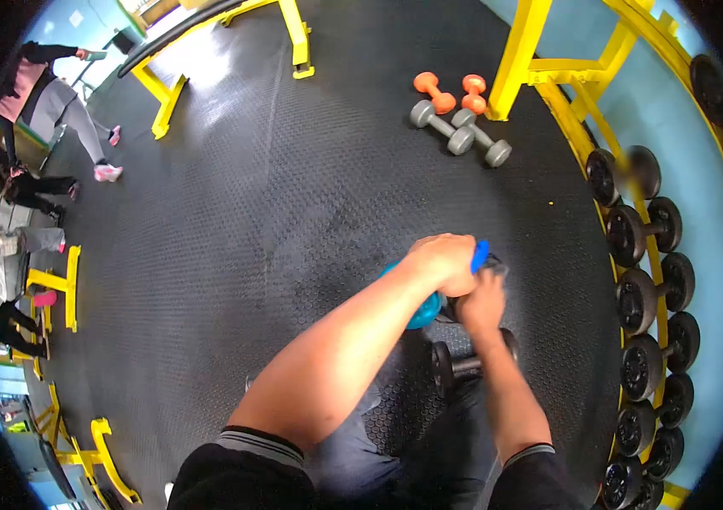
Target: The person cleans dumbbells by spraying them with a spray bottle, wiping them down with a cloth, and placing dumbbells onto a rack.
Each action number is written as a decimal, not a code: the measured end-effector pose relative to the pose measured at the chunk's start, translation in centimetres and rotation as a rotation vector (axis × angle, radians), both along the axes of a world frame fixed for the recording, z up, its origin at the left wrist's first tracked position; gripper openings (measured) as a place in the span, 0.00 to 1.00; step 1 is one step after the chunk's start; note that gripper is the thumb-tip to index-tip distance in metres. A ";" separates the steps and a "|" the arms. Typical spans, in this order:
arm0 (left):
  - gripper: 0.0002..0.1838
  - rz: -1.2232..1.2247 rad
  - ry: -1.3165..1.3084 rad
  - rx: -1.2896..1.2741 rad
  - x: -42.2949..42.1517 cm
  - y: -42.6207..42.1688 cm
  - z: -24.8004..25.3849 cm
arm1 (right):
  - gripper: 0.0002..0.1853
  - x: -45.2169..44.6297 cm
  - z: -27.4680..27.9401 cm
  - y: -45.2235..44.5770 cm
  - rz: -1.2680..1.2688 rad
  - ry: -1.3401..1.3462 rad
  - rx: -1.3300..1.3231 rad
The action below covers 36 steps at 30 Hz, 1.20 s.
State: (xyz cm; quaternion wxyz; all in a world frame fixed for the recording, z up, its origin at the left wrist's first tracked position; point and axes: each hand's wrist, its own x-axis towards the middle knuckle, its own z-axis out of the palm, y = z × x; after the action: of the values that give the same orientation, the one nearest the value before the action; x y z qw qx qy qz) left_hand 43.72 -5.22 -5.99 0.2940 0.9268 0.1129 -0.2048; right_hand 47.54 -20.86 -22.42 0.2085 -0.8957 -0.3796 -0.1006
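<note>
Close together in front of my knees are my left hand and my right hand. The left reaches across with its fingers curled down and largely hidden; a bright blue piece shows at its edge. My right hand is closed and slightly blurred, just below the left, near a dark, blurred object. What either hand grips is hidden. Under my left wrist sits a rounded teal weight, partly covered by the forearm. A black dumbbell lies on the floor between my forearms, close to my legs.
Two orange dumbbells and two grey dumbbells lie ahead on the black rubber floor. A yellow rack with several black dumbbells lines the right. Yellow-framed benches stand ahead and left. Several people are at the left.
</note>
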 end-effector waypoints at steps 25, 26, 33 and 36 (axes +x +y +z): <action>0.23 -0.138 -0.030 -0.008 -2.4 1.4 -0.3 | 0.21 0.2 -1.8 -2.9 -0.562 1.676 1.619; 0.24 -0.132 -0.007 -0.007 -2.3 1.3 -0.2 | 0.20 2.2 -2.5 -3.0 -0.586 1.615 1.441; 0.24 -0.121 -0.013 0.032 -0.7 1.6 0.2 | 0.36 10.0 -0.6 8.3 0.211 0.878 -0.689; 0.23 -0.047 -0.026 0.027 0.0 2.0 0.5 | 0.21 2.8 -6.0 12.4 0.116 0.766 -0.440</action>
State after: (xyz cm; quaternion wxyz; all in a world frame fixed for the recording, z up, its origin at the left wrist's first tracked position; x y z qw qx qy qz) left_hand 43.77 -3.25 -5.49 0.2781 0.9356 0.0898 -0.1982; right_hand 50.35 -8.43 -28.45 0.1436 -0.8687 -0.3368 0.3335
